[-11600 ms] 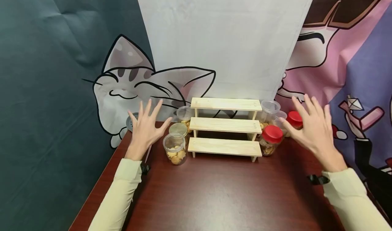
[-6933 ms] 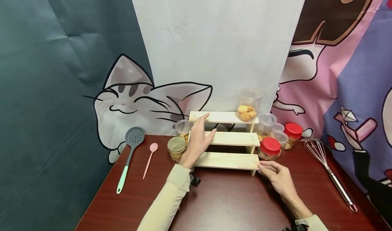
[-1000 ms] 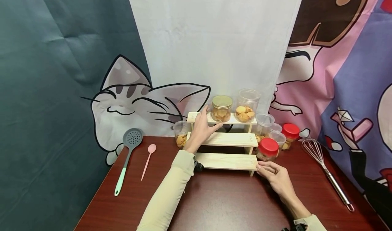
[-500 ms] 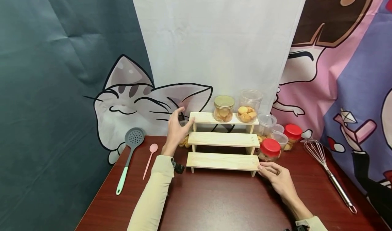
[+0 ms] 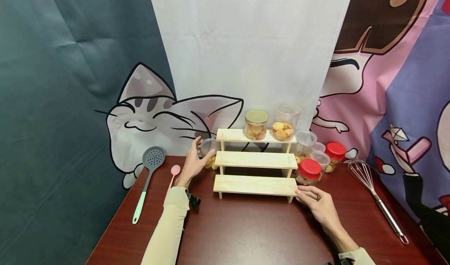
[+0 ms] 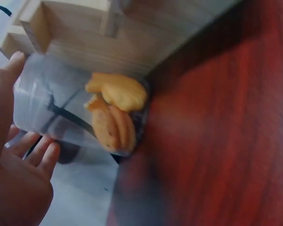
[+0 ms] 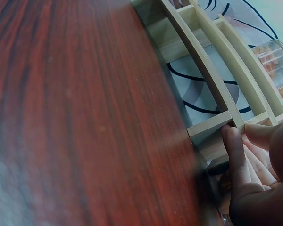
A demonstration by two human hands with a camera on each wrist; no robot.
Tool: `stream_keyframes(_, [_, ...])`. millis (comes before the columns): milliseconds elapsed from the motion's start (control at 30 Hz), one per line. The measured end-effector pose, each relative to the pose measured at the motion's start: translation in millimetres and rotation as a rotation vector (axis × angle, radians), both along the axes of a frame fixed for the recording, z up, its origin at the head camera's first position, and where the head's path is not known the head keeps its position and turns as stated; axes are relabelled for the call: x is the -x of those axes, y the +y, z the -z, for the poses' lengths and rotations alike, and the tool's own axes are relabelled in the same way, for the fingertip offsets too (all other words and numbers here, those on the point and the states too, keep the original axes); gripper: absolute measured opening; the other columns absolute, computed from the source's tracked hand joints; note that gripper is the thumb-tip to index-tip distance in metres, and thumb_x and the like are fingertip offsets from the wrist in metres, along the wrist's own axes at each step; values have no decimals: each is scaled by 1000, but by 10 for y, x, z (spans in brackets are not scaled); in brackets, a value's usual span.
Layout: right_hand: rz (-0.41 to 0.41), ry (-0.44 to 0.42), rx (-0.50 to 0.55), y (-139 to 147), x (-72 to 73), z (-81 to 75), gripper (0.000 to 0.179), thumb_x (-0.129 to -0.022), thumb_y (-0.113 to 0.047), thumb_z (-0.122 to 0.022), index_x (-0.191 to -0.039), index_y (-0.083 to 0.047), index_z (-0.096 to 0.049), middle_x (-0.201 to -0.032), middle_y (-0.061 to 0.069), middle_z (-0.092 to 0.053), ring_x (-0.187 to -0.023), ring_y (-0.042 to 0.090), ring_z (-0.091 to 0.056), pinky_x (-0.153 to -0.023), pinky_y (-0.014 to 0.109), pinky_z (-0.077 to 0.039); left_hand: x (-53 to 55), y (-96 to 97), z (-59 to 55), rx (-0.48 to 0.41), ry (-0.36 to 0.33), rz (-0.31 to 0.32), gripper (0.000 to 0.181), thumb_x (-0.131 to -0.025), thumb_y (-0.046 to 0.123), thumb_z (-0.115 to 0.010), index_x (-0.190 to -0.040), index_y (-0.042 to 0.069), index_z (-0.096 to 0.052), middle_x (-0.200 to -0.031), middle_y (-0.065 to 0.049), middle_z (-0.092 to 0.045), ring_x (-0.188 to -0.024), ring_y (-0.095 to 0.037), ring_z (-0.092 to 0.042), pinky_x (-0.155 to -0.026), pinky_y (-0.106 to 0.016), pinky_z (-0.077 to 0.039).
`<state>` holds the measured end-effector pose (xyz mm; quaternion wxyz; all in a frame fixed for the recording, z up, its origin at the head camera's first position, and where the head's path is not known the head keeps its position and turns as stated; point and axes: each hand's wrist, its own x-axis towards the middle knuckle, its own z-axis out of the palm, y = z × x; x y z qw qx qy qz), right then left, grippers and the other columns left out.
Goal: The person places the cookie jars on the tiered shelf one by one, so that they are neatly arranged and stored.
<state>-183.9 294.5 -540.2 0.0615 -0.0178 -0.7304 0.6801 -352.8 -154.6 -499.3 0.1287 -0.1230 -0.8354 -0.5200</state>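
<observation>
My left hand [image 5: 192, 160] is at a clear plastic jar [image 5: 208, 147] standing left of the three-tier wooden rack [image 5: 254, 185]. Thumb and fingers are spread to either side of the jar near its rim. The left wrist view shows cookies [image 6: 114, 120] in the jar's bottom, the thumb right at its upper part and the fingertips beyond its other side. My right hand [image 5: 318, 204] pinches the right end of the rack's lowest board between thumb and fingers. On the top board stand a gold-lidded jar [image 5: 256, 124] and a clear-lidded jar [image 5: 285, 121], both holding cookies.
Right of the rack cluster a red-lidded jar [image 5: 309, 171], another red-lidded jar [image 5: 335, 157] and several clear containers [image 5: 306, 140]. A grey slotted turner [image 5: 153, 159] and pink spoon [image 5: 174, 171] lie left. A whisk [image 5: 376, 198] lies at the right edge.
The two cookie jars have gone from the table's left side onto the top board. My left hand has since moved left and down to the remaining jar. My right hand stays at the rack.
</observation>
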Motion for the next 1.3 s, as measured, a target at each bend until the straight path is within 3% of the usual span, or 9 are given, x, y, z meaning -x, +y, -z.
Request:
stream_keyframes(100, [4,2,3,8,-5,0,45,-101,-11,-78,-133,18,-65,-103,1,-85,-94,3,-79,-87,31,-66,-4,-10,60,17,-56,19,93,-99,44,-79,-170,16,-27,-165,-18,-45,-143,-40,-55,-120,-56,-46])
stream_keyframes(233, [2,6,8,9,-4,5,45,-101,-11,-78,-133,18,-65,-104,3,-85,-95,5,-80,-87,32,-65,-21,-19,87,68,-70,35,91,-100,38,-80,-171,17,-27,-158,-25,-52,-137,-43,-59,-115,-59,-48])
stream_keyframes(367, [-3,9,10,5,7,8,45,-101,-11,-78,-133,18,-65,-105,4,-85,-95,5,-80,-87,33,-65,-33,-25,103,92,-46,38,89,-99,31,-81,-169,14,-28,-152,-29,-58,-135,-46,-62,-114,-61,-50])
stream_keyframes(733, [-8,15,10,6,1,4,44,-102,-10,-78,-132,18,-64,-104,1,-85,-95,4,-79,-87,32,-65,-69,5,116,41,19,-26,85,-95,29,-87,-163,10,-39,-151,-24,-61,-126,-43,-66,-109,-56,-54])
stream_keyframes(1033, [1,11,-2,-4,13,5,43,-101,-10,-78,-132,17,-65,-104,4,-85,-95,5,-80,-87,32,-65,-108,11,-14,-107,107,-179,89,-89,39,-92,-161,18,-44,-151,-14,-63,-130,-38,-64,-110,-56,-53])
stream_keyframes(1300, [-5,19,5,5,9,11,43,-102,-9,-77,-132,18,-64,-104,3,-85,-95,4,-79,-88,33,-65,-131,69,-218,-173,191,-230,86,-90,41,-90,-158,14,-47,-149,-12,-62,-139,-33,-58,-119,-55,-45])
